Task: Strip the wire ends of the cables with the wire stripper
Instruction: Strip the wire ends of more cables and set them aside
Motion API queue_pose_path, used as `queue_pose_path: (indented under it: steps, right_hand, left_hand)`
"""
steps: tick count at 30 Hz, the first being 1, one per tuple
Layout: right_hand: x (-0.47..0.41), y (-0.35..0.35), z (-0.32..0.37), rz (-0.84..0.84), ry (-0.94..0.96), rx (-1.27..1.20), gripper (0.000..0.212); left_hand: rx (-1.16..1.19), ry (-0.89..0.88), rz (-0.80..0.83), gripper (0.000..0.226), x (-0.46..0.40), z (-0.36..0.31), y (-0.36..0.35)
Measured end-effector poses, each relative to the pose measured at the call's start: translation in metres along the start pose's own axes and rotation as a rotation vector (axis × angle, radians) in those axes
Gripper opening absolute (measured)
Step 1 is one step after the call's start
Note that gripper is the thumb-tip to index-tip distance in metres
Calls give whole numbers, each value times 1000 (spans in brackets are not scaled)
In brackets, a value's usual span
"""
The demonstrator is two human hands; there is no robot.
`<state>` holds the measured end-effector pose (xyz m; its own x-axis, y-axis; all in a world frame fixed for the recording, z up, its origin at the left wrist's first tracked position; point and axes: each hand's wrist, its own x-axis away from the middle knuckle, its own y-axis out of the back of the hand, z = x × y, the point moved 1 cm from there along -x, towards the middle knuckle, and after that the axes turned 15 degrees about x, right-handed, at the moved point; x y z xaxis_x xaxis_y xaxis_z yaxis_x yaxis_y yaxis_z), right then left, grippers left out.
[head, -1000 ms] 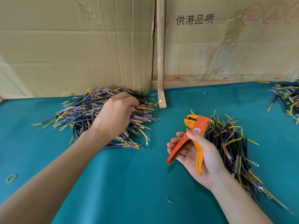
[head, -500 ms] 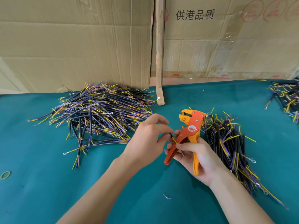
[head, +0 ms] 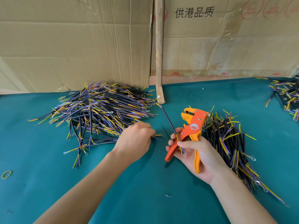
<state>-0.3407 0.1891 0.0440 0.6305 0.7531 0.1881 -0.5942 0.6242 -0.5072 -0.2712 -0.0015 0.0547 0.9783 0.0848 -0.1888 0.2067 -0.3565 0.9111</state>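
Since half a second ago, my left hand has drawn back from the orange plastic-handled wire stripper toward the big heap of black cables with yellow and purple wire ends, and one black cable now stands up from my right hand. That right grip is wrapped around the stripper's two handles, thumb pinning the cable's lower end against them; its thin wires and a small ring terminal hang just below the thumb, while its far end points up toward the heap. The stripper's head is tilted away from me, to the right of the heap. My left grip is curled low over the teal cloth tabletop at the heap's near edge, pinching the yellow and purple ends of another cable. A second pile of the same cables lies just right of the stripper, behind my right hand.
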Motion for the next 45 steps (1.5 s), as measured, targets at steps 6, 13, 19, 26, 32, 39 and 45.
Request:
queue_pose_path:
  steps: [6,13,19,26,32,39,45]
  right_hand:
    - [1,-1,2,1,-5,-21,38]
    - [1,-1,-1,25,-20,45,43]
    - [1,1,-1,36,-14,69,39]
    - [1,9,0,-72,52,189,37]
    - [-2,21,6,-316,175,154,39]
    - [-1,21,2,-426,237,210,26]
    - [1,15,5,-328,193,271,36]
  left_hand:
    - [-147,170,-76,19,-10,2,7]
    - [1584,526,-344,24,-32,-51,-18]
    - [1877,439,-452,23,-28,-43,-45]
    - [1613,284,-435,28,-24,-33,-48]
    - [1572,230,-416,30,-24,-37,-49]
    - [1598,248,-416,25,-21,-46,-48]
    - [1634,261,-413,27,-20,-49,-49]
